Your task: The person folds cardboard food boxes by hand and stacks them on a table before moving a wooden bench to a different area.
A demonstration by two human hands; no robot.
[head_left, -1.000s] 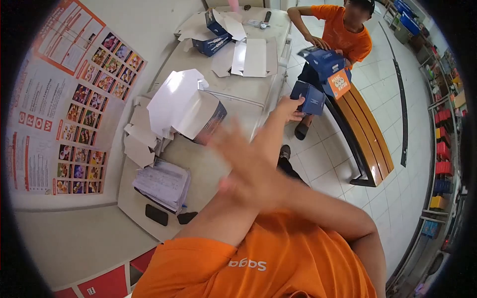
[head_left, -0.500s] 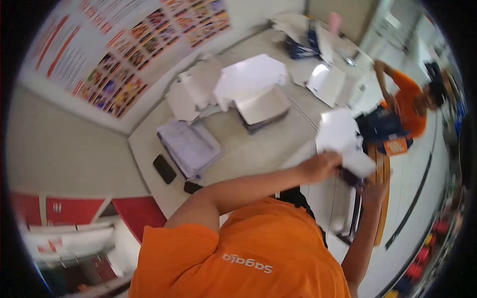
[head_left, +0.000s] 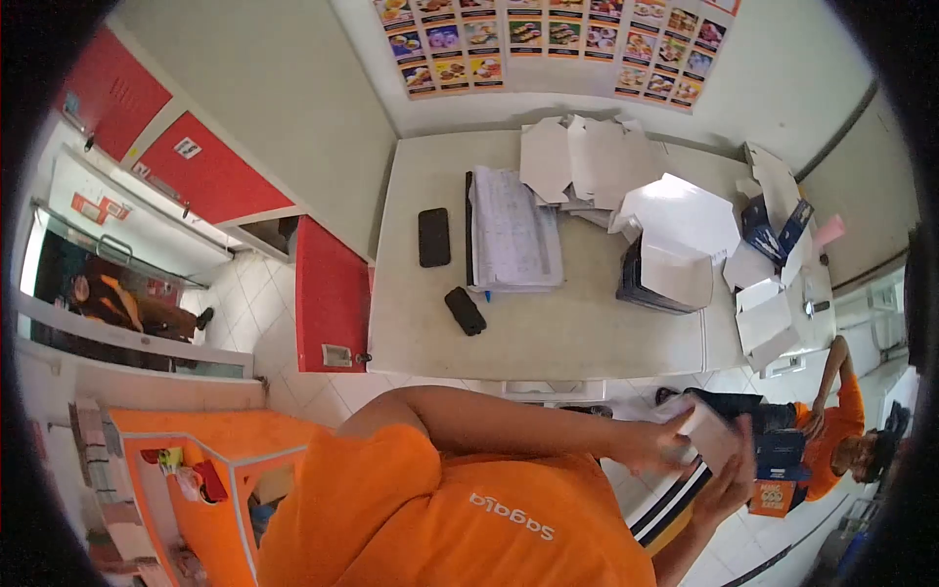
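To the right of my orange shirt, both hands are closed on a cardboard box with a pale inner face. My left hand reaches across and grips its near left side. Wrapped around the opposite side is my right hand. The fingers hide part of the box, and some motion blur softens its edges. On the table beyond lies a stack of box blanks, white on top with dark edges. A large white blank leans just behind this stack.
The table also carries more blanks, papers, a black phone and a smaller dark device. Dark folded cartons lie at its right. A person in orange holds a dark box. A red locker door hangs open at left.
My view has swung round, bringing the table more squarely in front. The box in my hands, earlier with a wide white panel spread out, now looks more compact. Both hands still hold it.
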